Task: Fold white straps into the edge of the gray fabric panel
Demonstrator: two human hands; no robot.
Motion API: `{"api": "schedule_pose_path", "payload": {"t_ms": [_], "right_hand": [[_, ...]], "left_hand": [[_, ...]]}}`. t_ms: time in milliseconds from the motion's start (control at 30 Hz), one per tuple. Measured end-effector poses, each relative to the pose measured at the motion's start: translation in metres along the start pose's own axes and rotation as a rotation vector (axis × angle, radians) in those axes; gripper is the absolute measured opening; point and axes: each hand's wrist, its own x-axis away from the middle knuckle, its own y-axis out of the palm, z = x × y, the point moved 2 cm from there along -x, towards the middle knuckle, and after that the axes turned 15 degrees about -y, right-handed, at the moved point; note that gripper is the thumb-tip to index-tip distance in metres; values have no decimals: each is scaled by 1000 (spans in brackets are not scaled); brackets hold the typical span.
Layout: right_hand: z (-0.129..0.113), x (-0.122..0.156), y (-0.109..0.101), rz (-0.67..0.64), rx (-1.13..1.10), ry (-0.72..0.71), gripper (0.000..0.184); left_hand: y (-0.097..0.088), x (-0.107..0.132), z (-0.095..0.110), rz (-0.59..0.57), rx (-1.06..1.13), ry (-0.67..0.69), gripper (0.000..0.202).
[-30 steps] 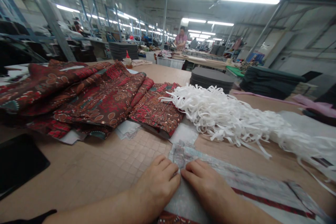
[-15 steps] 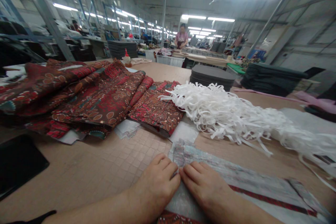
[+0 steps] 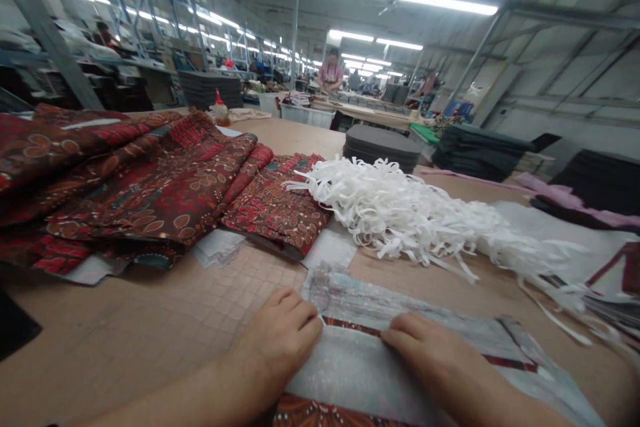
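Note:
In front of me lies a pale grey-white fabric piece [image 3: 365, 357], its patterned red-brown face showing as a narrow folded strip along the far edge and again at the bottom of the view. My left hand [image 3: 287, 333] pinches the left end of that edge, fingers curled together. Farther right, my right hand [image 3: 425, 347] has thumb and fingers closed on the same edge. A stack of similar greyish pieces [image 3: 400, 300] lies just beyond both hands. The fingertips' undersides are hidden.
Folded brown-red patterned fabric [image 3: 165, 193] covers the left of the brown table [image 3: 200, 320]. A heap of white ribbon loops [image 3: 390, 207] lies right of it. Behind are dark oval pads [image 3: 383, 143] and a red-tipped bottle [image 3: 220, 110]. Another person [image 3: 331, 73] stands at a far table.
My hands were side by side and are now apart; the right one has slid rightward along the edge, uncovering the patterned strip between them. The whole view has shifted somewhat to the right.

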Motion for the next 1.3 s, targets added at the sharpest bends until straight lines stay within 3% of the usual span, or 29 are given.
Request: {"api": "schedule_pose_path", "payload": {"t_ms": [133, 233, 367, 500, 567, 733, 933, 1067, 1200, 1300], "right_hand": [[-6, -46, -1, 53, -169, 106, 15], [-6, -65, -1, 50, -231, 203, 6], [-6, -62, -7, 42, -316, 169, 12], [-6, -52, -15, 30, -398, 168, 12], [-6, -51, -18, 48, -411, 153, 16], [-7, -55, -16, 221, -375, 71, 19], [-3, -59, 4, 117, -255, 150, 11], [-4, -61, 3, 86, -269, 183, 11], [-9, -61, -9, 62, -425, 190, 13], [-10, -68, -14, 2, -650, 173, 15]], "left_hand": [[-5, -1, -5, 31, 70, -94, 10], [-8, -3, -13, 30, 92, -217, 13], [-11, -4, -14, -7, 155, -296, 20], [-14, -1, -4, -7, 244, -118, 4], [-13, 0, 0, -6, 286, -56, 10], [-7, -3, -8, -30, 329, -251, 4], [-3, -7, -14, -100, 264, -310, 6], [-4, -7, -16, -72, 236, -315, 6], [-6, -6, -18, -30, 277, -314, 16], [-7, -5, -18, -29, 296, -306, 12]]}}
